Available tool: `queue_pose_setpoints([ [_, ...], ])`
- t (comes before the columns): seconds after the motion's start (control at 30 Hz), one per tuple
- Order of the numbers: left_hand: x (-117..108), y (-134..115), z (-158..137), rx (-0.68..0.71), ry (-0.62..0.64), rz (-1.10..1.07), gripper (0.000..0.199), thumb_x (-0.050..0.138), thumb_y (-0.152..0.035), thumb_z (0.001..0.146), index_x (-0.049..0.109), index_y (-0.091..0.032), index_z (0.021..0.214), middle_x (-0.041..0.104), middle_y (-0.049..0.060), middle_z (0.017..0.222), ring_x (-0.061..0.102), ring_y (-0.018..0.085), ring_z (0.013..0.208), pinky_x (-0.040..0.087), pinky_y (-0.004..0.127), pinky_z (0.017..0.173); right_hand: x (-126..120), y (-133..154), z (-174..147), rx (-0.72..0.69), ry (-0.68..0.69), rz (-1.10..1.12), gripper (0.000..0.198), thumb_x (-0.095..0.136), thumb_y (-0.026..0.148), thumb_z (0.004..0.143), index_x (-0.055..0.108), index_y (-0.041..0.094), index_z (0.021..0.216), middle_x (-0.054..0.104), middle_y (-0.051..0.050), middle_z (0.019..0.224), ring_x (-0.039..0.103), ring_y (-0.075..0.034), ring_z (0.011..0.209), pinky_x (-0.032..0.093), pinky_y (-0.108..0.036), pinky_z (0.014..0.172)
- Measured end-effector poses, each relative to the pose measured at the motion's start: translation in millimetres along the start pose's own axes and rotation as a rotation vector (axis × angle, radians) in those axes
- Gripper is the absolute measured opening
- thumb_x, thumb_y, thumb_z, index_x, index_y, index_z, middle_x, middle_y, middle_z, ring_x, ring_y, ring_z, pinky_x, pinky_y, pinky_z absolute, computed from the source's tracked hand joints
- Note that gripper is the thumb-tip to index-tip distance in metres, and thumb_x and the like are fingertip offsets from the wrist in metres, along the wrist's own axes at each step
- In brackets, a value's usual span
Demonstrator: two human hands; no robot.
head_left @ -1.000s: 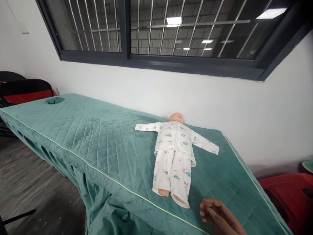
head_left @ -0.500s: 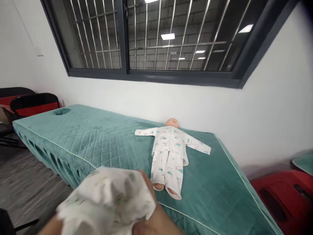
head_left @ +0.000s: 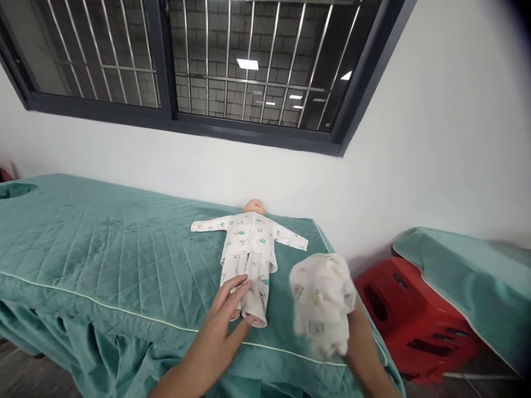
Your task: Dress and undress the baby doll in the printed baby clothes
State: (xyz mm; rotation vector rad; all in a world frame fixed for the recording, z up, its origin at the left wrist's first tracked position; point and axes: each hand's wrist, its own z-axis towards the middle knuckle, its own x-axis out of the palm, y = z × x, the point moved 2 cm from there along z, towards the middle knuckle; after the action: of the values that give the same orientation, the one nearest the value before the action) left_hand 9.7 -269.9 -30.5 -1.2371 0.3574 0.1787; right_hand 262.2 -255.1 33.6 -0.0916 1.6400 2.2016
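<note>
A baby doll (head_left: 254, 207) lies on its back on the green quilted bed, arms out to the sides. It wears a white printed long-sleeved top (head_left: 251, 235) and matching trousers (head_left: 256, 290). Over the lower trouser legs is my left hand (head_left: 218, 331), open, fingers and thumb apart; whether it touches the fabric I cannot tell. To the right of the doll, my right hand (head_left: 360, 334) grips a bunched white printed cloth (head_left: 321, 301), slightly blurred and held above the bed. Most of its fingers are hidden behind the cloth.
The green bed cover (head_left: 103, 243) runs along a white wall under a barred window (head_left: 249, 66). Red plastic stools (head_left: 415, 320) stand at the right, beside another green-covered surface (head_left: 468, 271). A face hole (head_left: 16, 190) shows at the bed's far left.
The bunched cloth has gone from the lower middle to the right in my right hand. My left hand is now free of it, over the doll's legs. The view has turned right.
</note>
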Motion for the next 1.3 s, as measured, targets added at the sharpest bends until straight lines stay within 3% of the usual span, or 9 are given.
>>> queue_pose_setpoints([
  [0.07,-7.2,15.5,2.5,-0.013,-0.103,-0.012,0.043,0.05,-0.039,0.093,0.053,-0.035,0.136,0.043,0.005,0.149,0.045,0.025,0.135,0.046,0.039,0.108,-27.4,-11.0,29.8,-0.153,-0.123,-0.387,0.033,0.059,0.032,0.079,0.062,0.023,0.111,0.061,-0.011,0.117,0.057,-0.031,0.108,0.043,-0.046,0.097],
  [0.2,-19.1,45.6,13.0,-0.092,-0.265,-0.053,0.034,0.048,-0.037,0.094,0.061,-0.029,0.125,0.055,0.005,0.138,0.054,0.023,0.125,0.045,0.041,0.107,-38.8,-74.3,74.6,-0.19,0.075,-1.037,0.04,0.048,0.018,0.085,0.057,0.018,0.124,0.055,-0.018,0.126,0.054,-0.033,0.111,0.045,-0.046,0.092],
  [0.33,-28.4,60.2,33.5,-0.113,-0.307,-0.049,0.032,0.047,-0.036,0.093,0.062,-0.027,0.12,0.059,0.005,0.131,0.055,0.023,0.122,0.045,0.04,0.105,-27.3,-126.4,88.5,-0.091,0.377,-1.254,0.049,0.047,0.015,0.087,0.05,0.012,0.135,0.046,-0.024,0.141,0.046,-0.038,0.128,0.041,-0.054,0.098],
  [0.43,-35.2,65.6,57.6,-0.093,-0.336,-0.011,0.03,0.047,-0.034,0.093,0.064,-0.026,0.117,0.061,0.005,0.129,0.056,0.022,0.121,0.046,0.039,0.104,-29.9,-121.6,94.5,0.016,0.482,-1.292,0.061,0.055,0.029,0.086,0.042,0.017,0.144,0.036,-0.021,0.152,0.033,-0.041,0.14,0.034,-0.062,0.104],
  [0.6,-35.6,76.5,129.0,0.004,-0.369,0.079,0.03,0.048,-0.027,0.09,0.063,-0.024,0.116,0.062,0.007,0.125,0.057,0.022,0.119,0.046,0.04,0.103,-0.6,-71.5,107.6,-0.151,0.419,-1.093,0.061,0.053,0.042,0.09,0.038,0.027,0.147,0.029,-0.011,0.158,0.017,-0.037,0.147,0.021,-0.064,0.113],
  [0.7,-30.5,80.4,190.7,0.084,-0.353,0.141,0.031,0.047,-0.023,0.09,0.063,-0.022,0.116,0.063,0.008,0.124,0.057,0.021,0.118,0.043,0.04,0.106,58.2,-56.0,122.3,-0.273,0.435,-0.741,0.052,0.048,0.041,0.094,0.042,0.028,0.144,0.031,-0.008,0.157,0.023,-0.029,0.146,0.025,-0.051,0.117],
  [0.9,-17.4,93.3,295.3,0.101,-0.089,0.155,0.029,0.046,-0.022,0.09,0.071,-0.019,0.104,0.07,0.007,0.116,0.062,0.022,0.11,0.046,0.038,0.103,165.5,-83.0,196.5,-0.142,0.281,-0.198,0.051,0.05,0.048,0.093,0.045,0.023,0.137,0.046,-0.009,0.145,0.039,-0.025,0.137,0.029,-0.044,0.116],
  [1.03,-7.2,114.6,311.0,0.116,-0.115,0.165,0.032,0.044,-0.024,0.093,0.07,-0.019,0.109,0.067,0.008,0.124,0.059,0.021,0.117,0.042,0.037,0.108,189.6,-107.3,230.6,-0.105,0.25,-0.141,0.049,0.051,0.052,0.091,0.053,0.022,0.129,0.047,-0.009,0.144,0.039,-0.026,0.136,0.029,-0.046,0.115],
  [1.3,-0.7,123.9,305.7,0.096,-0.1,0.215,0.036,0.041,-0.028,0.096,0.065,-0.022,0.122,0.058,0.004,0.137,0.049,0.02,0.13,0.036,0.037,0.114,189.1,-113.5,231.2,-0.143,0.299,-0.148,0.046,0.049,0.052,0.093,0.053,0.025,0.13,0.046,-0.007,0.147,0.038,-0.025,0.138,0.029,-0.046,0.116],
])
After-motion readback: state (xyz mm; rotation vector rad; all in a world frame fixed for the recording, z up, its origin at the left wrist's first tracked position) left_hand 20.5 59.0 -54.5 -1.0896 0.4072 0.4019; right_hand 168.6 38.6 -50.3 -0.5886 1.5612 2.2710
